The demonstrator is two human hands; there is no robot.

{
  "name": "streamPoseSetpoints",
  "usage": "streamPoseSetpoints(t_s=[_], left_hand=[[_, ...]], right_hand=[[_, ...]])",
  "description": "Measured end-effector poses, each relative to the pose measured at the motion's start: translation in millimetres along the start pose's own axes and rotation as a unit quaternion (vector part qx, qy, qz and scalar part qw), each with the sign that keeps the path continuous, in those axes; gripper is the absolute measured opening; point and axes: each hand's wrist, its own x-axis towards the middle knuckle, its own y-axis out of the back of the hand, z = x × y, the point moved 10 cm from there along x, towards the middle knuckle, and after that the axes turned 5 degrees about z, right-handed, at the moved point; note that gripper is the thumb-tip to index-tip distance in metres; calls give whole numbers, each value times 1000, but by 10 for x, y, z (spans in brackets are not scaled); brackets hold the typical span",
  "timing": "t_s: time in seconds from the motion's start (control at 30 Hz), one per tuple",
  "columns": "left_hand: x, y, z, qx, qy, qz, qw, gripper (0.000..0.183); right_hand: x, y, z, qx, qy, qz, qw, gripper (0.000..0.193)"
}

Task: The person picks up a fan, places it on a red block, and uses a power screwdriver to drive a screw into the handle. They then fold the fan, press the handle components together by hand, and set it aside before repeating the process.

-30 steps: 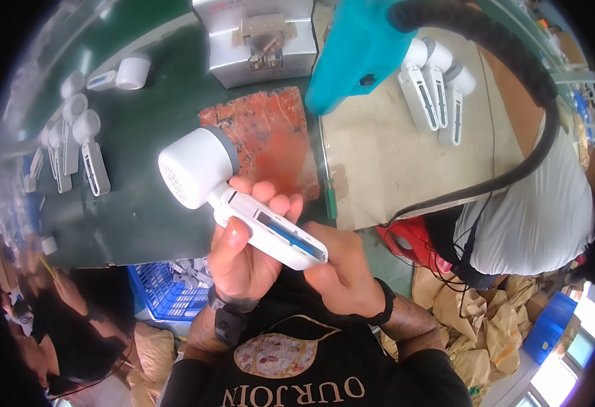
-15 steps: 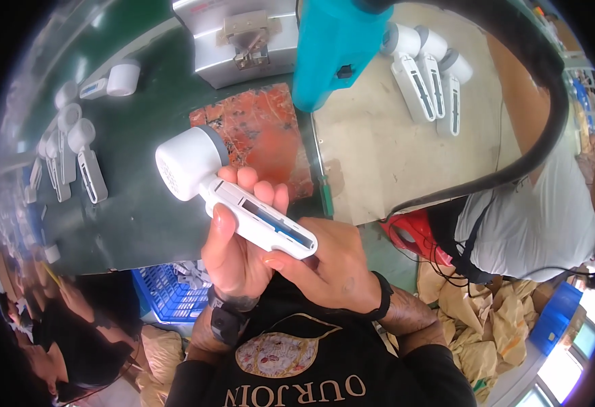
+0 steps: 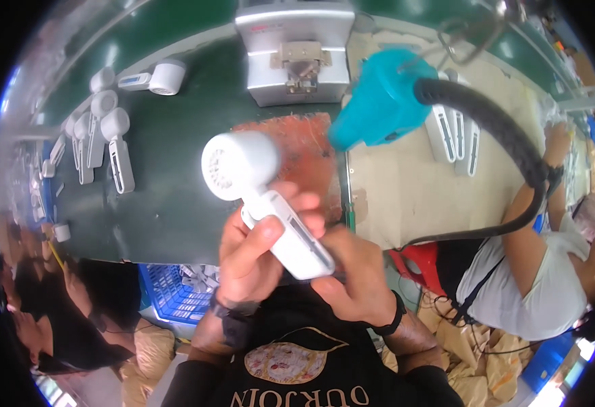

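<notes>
A white hand-held device (image 3: 290, 234) with a drum-shaped, perforated head and a long slotted handle is held above the near table edge. Its head points up and left. My left hand (image 3: 251, 249) wraps the handle just below the head, thumb on the front and fingertips showing behind it. At the handle's lower end, my right hand (image 3: 355, 275) grips with its thumb near the tip; its other fingers are partly hidden. Just beyond the head lies a worn red mat (image 3: 311, 142). To the right hangs a turquoise power tool (image 3: 382, 102) with a thick black hose.
Several similar white devices (image 3: 117, 149) lie at the left, others (image 3: 472, 146) on the beige board (image 3: 406, 197) at right. A silver machine (image 3: 297, 41) stands at the back. A green-handled screwdriver (image 3: 350, 216) lies beside the mat. Below is a blue basket (image 3: 168, 298). People sit on both sides.
The device and both my hands have shifted right and slightly down in view, and the handle is steeper. The turquoise tool has swung to a slant. The right-hand person's arm now reaches forward.
</notes>
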Motion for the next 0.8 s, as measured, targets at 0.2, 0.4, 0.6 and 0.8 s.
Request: streamPoseSetpoints(t_s=[0.2, 0.4, 0.6, 0.8], left_hand=[[97, -202, 683, 673, -168, 16, 720, 25], [146, -586, 607, 786, -313, -101, 524, 36], [145, -458, 746, 730, -310, -94, 602, 41], [118, -318, 749, 709, -335, -122, 609, 39]], right_hand=[[304, 766, -96, -12, 46, 307, 950, 70], [808, 766, 27, 32, 86, 245, 965, 61], [452, 947, 123, 104, 30, 314, 943, 49], [97, 1045, -3, 53, 0, 311, 949, 64]])
